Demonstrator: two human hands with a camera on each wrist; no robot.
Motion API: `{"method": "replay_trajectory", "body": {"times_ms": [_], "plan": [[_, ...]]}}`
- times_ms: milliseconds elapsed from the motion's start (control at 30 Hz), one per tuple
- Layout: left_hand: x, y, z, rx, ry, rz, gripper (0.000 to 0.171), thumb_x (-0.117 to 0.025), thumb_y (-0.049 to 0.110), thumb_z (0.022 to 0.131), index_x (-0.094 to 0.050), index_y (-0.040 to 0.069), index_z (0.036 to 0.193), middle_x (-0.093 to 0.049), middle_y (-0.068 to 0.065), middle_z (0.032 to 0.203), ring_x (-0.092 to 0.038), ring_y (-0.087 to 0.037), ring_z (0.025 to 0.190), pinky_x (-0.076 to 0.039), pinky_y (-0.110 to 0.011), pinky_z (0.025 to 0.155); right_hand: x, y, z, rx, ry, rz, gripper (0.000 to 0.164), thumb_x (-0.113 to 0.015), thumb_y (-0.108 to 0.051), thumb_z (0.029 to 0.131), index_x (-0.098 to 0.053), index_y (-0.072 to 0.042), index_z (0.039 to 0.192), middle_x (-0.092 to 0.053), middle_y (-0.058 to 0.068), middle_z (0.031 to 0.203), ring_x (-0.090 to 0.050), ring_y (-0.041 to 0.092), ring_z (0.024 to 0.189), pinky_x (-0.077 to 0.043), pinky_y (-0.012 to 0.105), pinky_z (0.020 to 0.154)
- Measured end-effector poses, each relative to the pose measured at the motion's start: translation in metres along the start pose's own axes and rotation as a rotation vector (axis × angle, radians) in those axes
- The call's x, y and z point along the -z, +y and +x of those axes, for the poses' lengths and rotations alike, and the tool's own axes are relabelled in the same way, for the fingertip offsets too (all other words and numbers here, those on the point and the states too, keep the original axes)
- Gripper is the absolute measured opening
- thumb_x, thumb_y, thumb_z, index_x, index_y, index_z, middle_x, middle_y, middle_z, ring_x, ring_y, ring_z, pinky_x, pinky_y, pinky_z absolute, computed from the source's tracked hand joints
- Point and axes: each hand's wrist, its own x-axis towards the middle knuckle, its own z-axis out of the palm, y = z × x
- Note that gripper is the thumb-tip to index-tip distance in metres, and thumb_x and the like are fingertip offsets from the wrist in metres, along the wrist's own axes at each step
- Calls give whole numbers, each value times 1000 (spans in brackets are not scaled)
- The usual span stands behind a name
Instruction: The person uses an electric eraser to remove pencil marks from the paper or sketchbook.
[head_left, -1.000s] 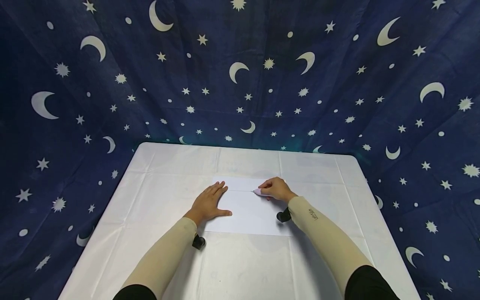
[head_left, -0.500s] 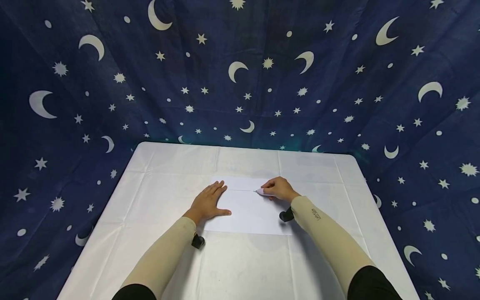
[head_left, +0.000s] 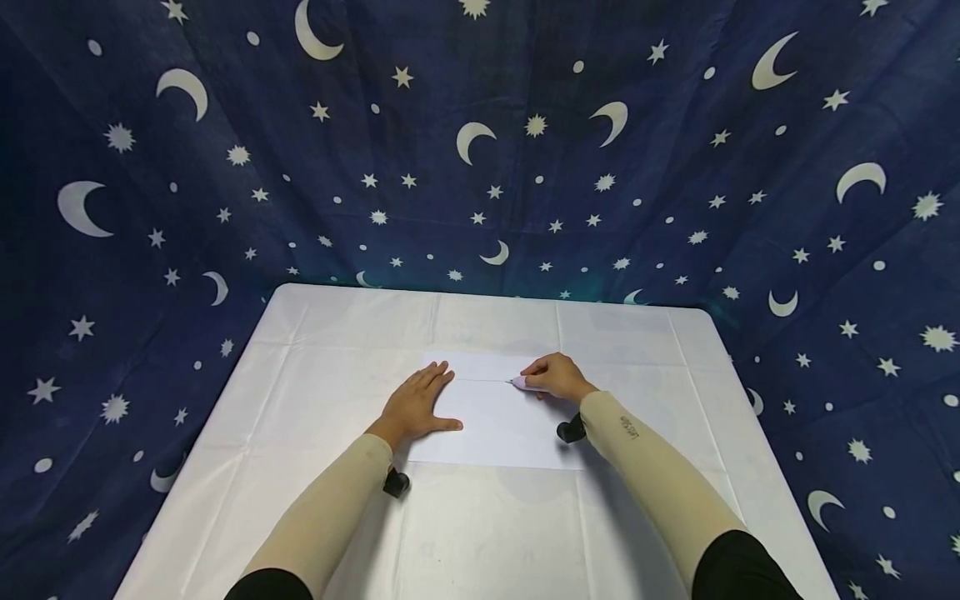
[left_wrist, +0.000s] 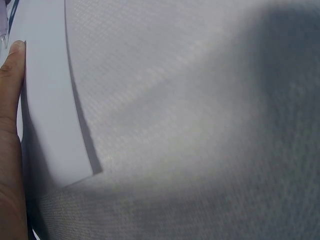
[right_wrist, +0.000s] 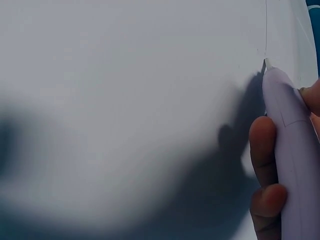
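Observation:
A white sheet of paper [head_left: 495, 425] lies on the table, crossed near its far edge by a thin dark line [head_left: 480, 381]. My left hand [head_left: 415, 406] rests flat on the sheet's left part, fingers straight and thumb spread. At the right, my right hand [head_left: 558, 378] pinches a thick lavender pen-shaped tool [right_wrist: 292, 145] between thumb and fingers. The tool's narrow pale tip [right_wrist: 268, 63] is at the end of the line; its exact kind is unclear. The left wrist view catches only the left thumb [left_wrist: 11, 95] and the paper's near edge [left_wrist: 60, 125].
A white cloth covers the table [head_left: 495, 533], whose far edge meets a dark blue curtain [head_left: 420, 150] with moons and stars. Small black wrist cameras [head_left: 572, 428] hang beneath both forearms. A soft shadow of the right hand falls across the paper.
My right hand with the lavender tool has shifted slightly right along the line, then a touch back left. The left hand has stayed in place on the paper.

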Motion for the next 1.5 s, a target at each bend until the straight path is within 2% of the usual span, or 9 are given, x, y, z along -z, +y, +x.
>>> {"method": "replay_trajectory", "body": {"times_ms": [500, 833, 1033, 1133, 1367, 1500], "plan": [[0, -1, 0, -16, 19, -34, 107, -43, 84, 60, -26, 19, 143, -13, 4, 149, -7, -15, 135, -9, -35, 108, 13, 7, -10, -11, 1, 5, 18, -70, -17, 78, -72, -10, 93, -65, 2, 73, -62, 24, 58, -45, 27, 59], [-1, -1, 0, -11, 9, -23, 107, -41, 86, 59, -25, 21, 143, -10, 6, 150, -4, -13, 135, -6, -32, 109, 8, 3, -4, -2, -3, 4, 17, -69, -18, 78, -72, -11, 93, -66, 4, 73, -61, 25, 57, -45, 27, 60], [-1, -1, 1, -17, 20, -32, 108, -41, 86, 59, -26, 20, 143, -12, 5, 149, -6, -14, 135, -9, -34, 109, 4, -5, -4, 8, -24, -6, 16, -68, -18, 78, -72, -11, 93, -66, 6, 71, -61, 26, 59, -43, 27, 64], [-1, -1, 2, -20, 25, -19, 108, -39, 87, 59, -26, 20, 143, -13, 5, 149, -7, -14, 135, -10, -34, 108, 3, -7, -3, 4, -22, -20, 16, -69, -19, 78, -72, -13, 93, -66, 6, 69, -61, 25, 59, -43, 27, 64], [5, 0, 3, -27, -15, 30, 108, -39, 86, 60, -25, 20, 143, -13, 4, 149, -6, -14, 135, -6, -33, 109, 3, -7, -4, 6, -16, -19, 17, -68, -17, 79, -72, -10, 94, -66, 4, 72, -62, 25, 59, -44, 27, 65], [5, 0, 1, -36, 1, 42, 107, -39, 86, 59, -27, 20, 143, -15, 4, 149, -8, -14, 135, -8, -33, 108, 3, -6, -5, -6, -18, -17, 17, -69, -19, 78, -72, -12, 93, -66, 6, 71, -62, 25, 59, -43, 27, 66]]}}
